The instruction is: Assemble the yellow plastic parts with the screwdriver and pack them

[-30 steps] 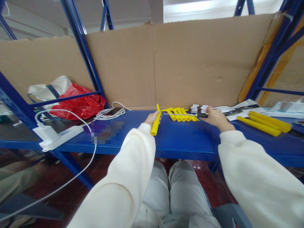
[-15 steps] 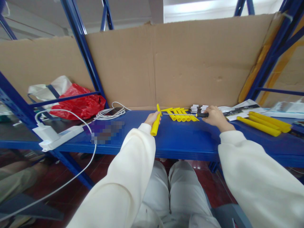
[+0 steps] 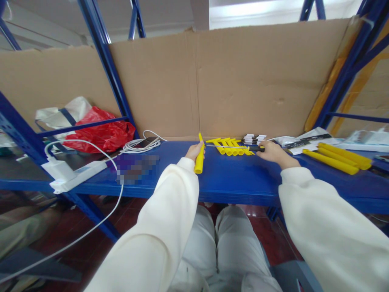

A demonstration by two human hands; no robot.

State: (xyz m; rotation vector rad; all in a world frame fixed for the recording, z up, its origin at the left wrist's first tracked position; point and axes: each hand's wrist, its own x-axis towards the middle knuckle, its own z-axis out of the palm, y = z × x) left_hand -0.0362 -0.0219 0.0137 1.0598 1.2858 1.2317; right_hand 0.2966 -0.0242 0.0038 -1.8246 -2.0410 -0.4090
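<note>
My left hand (image 3: 193,151) is closed around a yellow tapered tube (image 3: 199,164), its wide end toward me and its narrow end pointing at the cardboard. My right hand (image 3: 271,151) grips the black handle of a screwdriver (image 3: 254,148). The long thin shaft lies level and points left, its tip close beside the tube; whether they touch I cannot tell. Behind the shaft, several similar yellow tubes (image 3: 232,151) lie side by side on the blue shelf (image 3: 234,174).
More long yellow tubes (image 3: 334,160) lie at the right, by printed packaging (image 3: 310,142). Small white-and-black packets (image 3: 254,139) sit behind the screwdriver. Left are a coiled white cable (image 3: 140,146), a power strip (image 3: 80,175) and a red bag (image 3: 101,132). A cardboard panel (image 3: 243,81) stands at the back.
The yellow tube in my left hand has turned slightly, its wide end shifting a little right. My right hand and the screwdriver have moved slightly left.
</note>
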